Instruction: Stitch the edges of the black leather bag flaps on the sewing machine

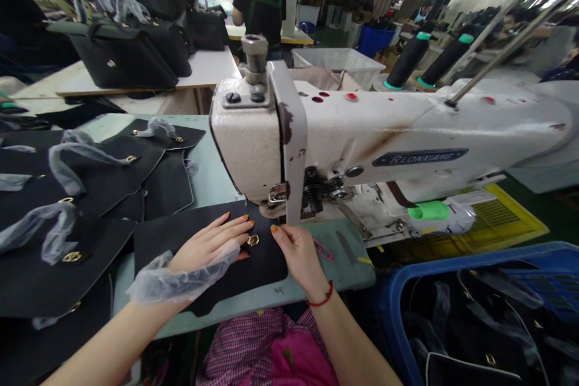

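A black leather bag panel (181,230) lies on the pale green sewing table, its far edge under the head of a white sewing machine (244,139). My left hand (210,245) rests flat on the panel, fingers stretched out, beside a gold metal fitting (253,240). Across the back of that hand and wrist runs a plastic-wrapped handle (181,283). At the panel's right edge my right hand (296,248) is closed, thumb and fingers pinching the leather. The needle area is partly hidden by the machine's guard.
Stacked black panels with wrapped handles (90,163) cover the left side. A blue basket (393,313) of bag pieces stands at the lower right. Pink snips (324,249) lie right of my right hand. Finished black bags (122,54) and a person (260,9) are behind.
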A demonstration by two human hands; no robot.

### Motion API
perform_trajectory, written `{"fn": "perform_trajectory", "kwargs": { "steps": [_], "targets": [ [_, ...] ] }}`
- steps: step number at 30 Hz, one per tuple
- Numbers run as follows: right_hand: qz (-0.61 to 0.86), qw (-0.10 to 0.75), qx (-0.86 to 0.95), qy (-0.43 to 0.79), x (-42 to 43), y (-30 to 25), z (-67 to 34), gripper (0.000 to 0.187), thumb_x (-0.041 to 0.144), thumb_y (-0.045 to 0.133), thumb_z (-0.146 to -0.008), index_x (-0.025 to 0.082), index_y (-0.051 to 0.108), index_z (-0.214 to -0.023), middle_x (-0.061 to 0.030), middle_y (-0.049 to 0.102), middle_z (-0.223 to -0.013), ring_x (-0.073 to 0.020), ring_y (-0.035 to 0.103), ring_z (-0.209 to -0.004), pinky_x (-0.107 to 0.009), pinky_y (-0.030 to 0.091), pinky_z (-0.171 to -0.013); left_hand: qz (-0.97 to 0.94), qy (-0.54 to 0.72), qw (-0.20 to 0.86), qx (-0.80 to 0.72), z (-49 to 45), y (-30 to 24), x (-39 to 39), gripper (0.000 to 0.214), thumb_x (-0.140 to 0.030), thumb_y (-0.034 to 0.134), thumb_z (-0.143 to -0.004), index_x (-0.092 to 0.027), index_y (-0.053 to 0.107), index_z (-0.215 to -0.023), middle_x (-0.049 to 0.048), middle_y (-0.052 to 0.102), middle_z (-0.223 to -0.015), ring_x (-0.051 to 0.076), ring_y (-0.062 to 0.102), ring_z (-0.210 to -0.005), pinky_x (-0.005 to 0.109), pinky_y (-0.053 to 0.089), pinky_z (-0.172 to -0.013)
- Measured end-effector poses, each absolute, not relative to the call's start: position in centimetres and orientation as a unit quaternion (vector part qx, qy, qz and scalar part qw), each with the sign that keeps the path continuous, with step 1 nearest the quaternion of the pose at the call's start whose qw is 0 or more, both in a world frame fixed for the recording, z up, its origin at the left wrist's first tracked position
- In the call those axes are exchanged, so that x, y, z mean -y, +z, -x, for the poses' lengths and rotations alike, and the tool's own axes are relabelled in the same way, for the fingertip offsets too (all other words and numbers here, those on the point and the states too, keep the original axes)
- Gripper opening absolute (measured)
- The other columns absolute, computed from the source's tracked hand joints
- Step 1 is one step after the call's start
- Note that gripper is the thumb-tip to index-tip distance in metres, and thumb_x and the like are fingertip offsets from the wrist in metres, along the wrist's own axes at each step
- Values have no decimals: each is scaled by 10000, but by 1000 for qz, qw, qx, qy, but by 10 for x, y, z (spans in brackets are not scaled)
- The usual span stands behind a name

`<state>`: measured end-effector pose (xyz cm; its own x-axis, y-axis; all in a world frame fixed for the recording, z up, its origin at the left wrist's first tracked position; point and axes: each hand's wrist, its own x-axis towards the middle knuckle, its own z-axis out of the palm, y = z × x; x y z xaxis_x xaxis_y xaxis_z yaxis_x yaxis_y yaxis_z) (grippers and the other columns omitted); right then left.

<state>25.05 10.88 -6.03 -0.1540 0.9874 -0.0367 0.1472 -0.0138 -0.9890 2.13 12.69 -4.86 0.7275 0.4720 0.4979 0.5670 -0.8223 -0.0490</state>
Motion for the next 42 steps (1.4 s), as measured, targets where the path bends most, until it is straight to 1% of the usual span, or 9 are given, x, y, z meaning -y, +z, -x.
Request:
{"fn": "perform_trajectory", "kwargs": {
  "steps": [8,11,15,19,23,28,32,36,42],
  "targets": [
    [510,400,580,493,-116,-56,-251,479,511,484,-923,179,387,-591,35,280,-596,-98,273,-566,-229,217,-490,912,-226,27,341,-19,-46,-138,233,-377,548,-908,-202,671,-1002,41,698,-1163,192,649,-1092,396,449,-1064],
    [516,403,582,484,-102,-57,-253,466,511,484,-927,176,437,-607,36,320,-585,-94,337,-538,-206,272,-471,906,-249,32,341,-19,-50,-137,206,-358,550,-909,-204,669,-979,33,707,-1133,189,655,-1076,399,459,-1055],
    [503,389,517,573,-75,-61,-257,423,553,488,-915,173,558,-744,13,528,-604,-121,556,-508,-188,412,-443,898,-267,27,350,-20,-52,-133,216,-344,515,-929,-201,674,-959,39,696,-1161,190,657,-1072,398,466,-1055],
    [474,393,476,628,-60,-59,-260,430,544,491,-924,142,610,-827,-81,708,-752,-170,691,-643,-183,471,-481,890,-260,-24,373,-21,-46,-130,263,-380,491,-934,-194,675,-961,49,683,-1193,200,653,-1084,367,483,-1044],
    [433,373,456,682,-65,-51,-265,469,556,511,-908,116,619,-786,-149,736,-877,-161,700,-651,-169,475,-477,860,-251,-91,434,-22,-37,-130,383,-506,482,-907,-175,660,-984,75,694,-1168,227,670,-1043,363,534,-974],
    [395,343,405,750,-76,-44,-269,446,564,580,-863,122,593,-796,-149,739,-868,-154,700,-633,-160,484,-465,839,-218,-176,466,-19,-30,-134,388,-478,511,-894,-173,626,-1105,28,669,-1213,196,659,-1057,305,515,-995],
    [386,333,384,770,-78,-44,-269,428,557,621,-838,138,561,-773,-133,742,-854,-153,701,-632,-162,492,-466,859,-201,-161,442,-18,-22,-136,373,-446,477,-919,-180,608,-1146,-16,657,-1218,180,641,-1085,263,501,-1001],
    [395,346,369,767,-77,-46,-267,447,575,650,-806,139,555,-770,-136,742,-844,-157,698,-614,-168,489,-455,873,-182,-135,432,-20,-13,-134,356,-415,428,-948,-181,595,-1158,-8,655,-1217,167,637,-1088,283,496,-1016],
    [406,361,420,727,-73,-47,-264,503,590,564,-867,99,632,-780,-157,737,-859,-148,694,-624,-164,482,-468,883,-153,-117,428,-18,-12,-134,381,-405,406,-960,-165,556,-1214,31,629,-1263,187,598,-1148,348,464,-1053]
  ]
}}
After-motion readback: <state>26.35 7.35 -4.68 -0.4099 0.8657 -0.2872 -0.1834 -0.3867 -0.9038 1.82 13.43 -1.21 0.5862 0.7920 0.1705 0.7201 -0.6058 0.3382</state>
